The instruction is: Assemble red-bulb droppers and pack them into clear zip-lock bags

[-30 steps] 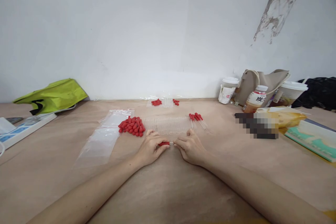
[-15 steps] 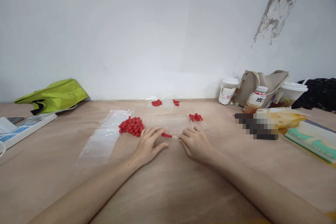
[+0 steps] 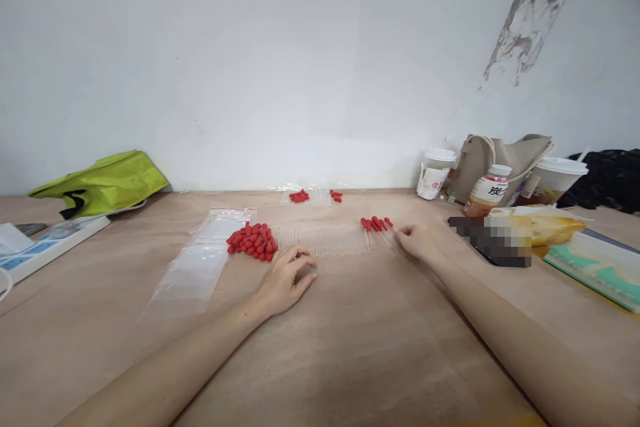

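My left hand point(image 3: 289, 280) rests on the table with curved fingers and the thumb apart, holding nothing. Just beyond it lies a heap of red rubber bulbs point(image 3: 251, 240). A row of thin clear glass tubes point(image 3: 325, 240) lies side by side to the right of the heap. At the row's right end are several droppers point(image 3: 376, 223), glass tubes with red bulbs on them. My right hand point(image 3: 419, 241) is closed at the fingertips on the tube of the rightmost dropper point(image 3: 389, 221), beside the others. The fingers partly cover that tube.
Clear zip bags point(image 3: 195, 273) lie left of the heap. Smaller groups of red bulbs point(image 3: 299, 196) lie near the wall. At the right stand a lidded cup point(image 3: 434, 175), a bottle point(image 3: 487, 192) and a grey bag point(image 3: 515, 153). A power strip point(image 3: 53, 247) and green bag point(image 3: 110, 183) are left.
My right hand has moved right from the middle, carrying the dropper with its red bulb to the other droppers. My left hand has let go of the bulb and stays near the heap.
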`<move>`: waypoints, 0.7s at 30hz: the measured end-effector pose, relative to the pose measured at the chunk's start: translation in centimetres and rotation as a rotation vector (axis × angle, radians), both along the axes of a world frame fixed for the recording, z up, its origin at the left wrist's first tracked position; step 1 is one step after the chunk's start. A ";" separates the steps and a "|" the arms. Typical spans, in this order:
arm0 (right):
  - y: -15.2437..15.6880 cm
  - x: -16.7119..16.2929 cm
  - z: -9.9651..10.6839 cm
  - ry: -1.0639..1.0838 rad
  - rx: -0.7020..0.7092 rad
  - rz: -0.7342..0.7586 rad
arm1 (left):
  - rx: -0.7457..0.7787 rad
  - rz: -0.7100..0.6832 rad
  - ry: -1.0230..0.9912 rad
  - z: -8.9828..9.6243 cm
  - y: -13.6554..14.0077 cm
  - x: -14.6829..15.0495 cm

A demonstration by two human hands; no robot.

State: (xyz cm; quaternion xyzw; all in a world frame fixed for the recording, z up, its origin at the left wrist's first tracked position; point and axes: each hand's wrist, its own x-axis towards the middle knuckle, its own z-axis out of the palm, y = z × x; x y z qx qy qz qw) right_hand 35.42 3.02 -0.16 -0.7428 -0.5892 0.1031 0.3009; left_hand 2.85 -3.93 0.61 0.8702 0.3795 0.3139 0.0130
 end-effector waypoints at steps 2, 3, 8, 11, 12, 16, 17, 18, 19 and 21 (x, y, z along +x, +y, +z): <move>0.0 -0.1 -0.2 0.020 -0.042 -0.012 | 0.003 0.002 0.002 -0.1 0.0 0.0; 0.0 -0.1 -0.3 0.029 -0.062 -0.015 | 0.004 0.005 0.004 -0.1 0.0 -0.1; 0.1 -0.1 -0.5 0.043 -0.102 0.007 | -0.005 -0.002 0.007 0.0 0.0 0.0; 0.2 -0.1 -0.5 0.027 -0.090 -0.008 | -0.019 -0.024 0.007 0.1 0.1 0.0; 0.2 -0.2 -0.4 0.014 -0.077 -0.023 | -0.024 -0.028 0.006 0.1 0.1 0.0; -0.4 -0.9 0.2 -0.029 0.029 -0.070 | -0.035 -0.027 0.010 0.0 0.2 0.1; -0.7 -1.3 0.5 -0.039 0.072 -0.064 | -0.036 -0.028 0.013 0.0 0.2 0.1; -1.0 -1.8 0.8 -0.056 0.110 -0.046 | -0.038 -0.029 0.017 0.0 0.2 0.1; -1.2 -2.3 1.1 -0.080 0.136 -0.018 | -0.039 -0.030 0.020 0.0 0.2 0.1; -1.7 -3.5 1.7 -0.137 0.124 0.049 | -0.043 -0.031 0.025 0.0 0.2 0.1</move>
